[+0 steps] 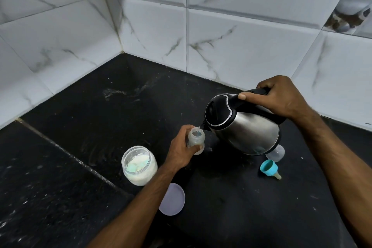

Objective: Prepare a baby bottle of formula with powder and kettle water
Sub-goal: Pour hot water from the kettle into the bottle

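A: Right, hands first?

B: Right hand (281,96) wrapped around the black handle of the steel kettle (243,125), thumb lying along the top. Kettle tilted, spout down at its 8 o'clock, a thin stream of water entering the open mouth of the baby bottle (196,138). Left hand (182,151) grips the bottle, fingers curled around its body; bottle upright on the black counter (84,127).

A: Powder?

B: Open glass jar (139,164) with pale powder at 8 o'clock from the bottle, near the left wrist. Its lilac lid (173,199) lies flat at the jar's 4 o'clock.

A: Bottle parts?

B: Blue collar with teat (269,168) on its side at the kettle's 5 o'clock; clear cap (276,153) beside it, partly behind the kettle.
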A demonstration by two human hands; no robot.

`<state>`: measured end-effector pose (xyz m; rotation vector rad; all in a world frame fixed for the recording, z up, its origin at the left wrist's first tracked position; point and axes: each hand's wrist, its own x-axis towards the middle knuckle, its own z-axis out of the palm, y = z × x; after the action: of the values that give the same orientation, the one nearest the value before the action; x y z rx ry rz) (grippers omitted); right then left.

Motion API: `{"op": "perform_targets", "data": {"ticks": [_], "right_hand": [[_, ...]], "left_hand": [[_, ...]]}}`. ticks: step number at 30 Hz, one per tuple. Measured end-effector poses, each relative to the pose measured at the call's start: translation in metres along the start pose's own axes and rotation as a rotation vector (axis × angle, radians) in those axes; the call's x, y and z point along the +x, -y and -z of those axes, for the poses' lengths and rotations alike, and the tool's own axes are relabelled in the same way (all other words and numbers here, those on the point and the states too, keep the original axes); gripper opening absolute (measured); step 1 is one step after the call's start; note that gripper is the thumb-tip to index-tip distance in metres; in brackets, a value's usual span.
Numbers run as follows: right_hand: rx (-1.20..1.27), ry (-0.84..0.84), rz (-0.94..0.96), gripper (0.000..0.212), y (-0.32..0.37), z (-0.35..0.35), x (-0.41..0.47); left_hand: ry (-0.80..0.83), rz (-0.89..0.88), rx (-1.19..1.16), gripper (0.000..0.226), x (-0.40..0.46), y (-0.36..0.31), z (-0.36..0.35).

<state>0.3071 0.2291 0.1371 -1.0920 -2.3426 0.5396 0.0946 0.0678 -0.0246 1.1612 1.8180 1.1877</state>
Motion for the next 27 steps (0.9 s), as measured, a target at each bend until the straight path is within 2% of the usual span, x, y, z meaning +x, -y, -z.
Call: {"op": "perform_targets", "data": {"ticks": [27], "right_hand": [[0.009,-0.007,0.011,0.095,0.0004,0.0013,0.0011]], "left_hand": [[-0.001,0.001,-0.003,0.058,0.0024,0.0051,-0.0013]]}}
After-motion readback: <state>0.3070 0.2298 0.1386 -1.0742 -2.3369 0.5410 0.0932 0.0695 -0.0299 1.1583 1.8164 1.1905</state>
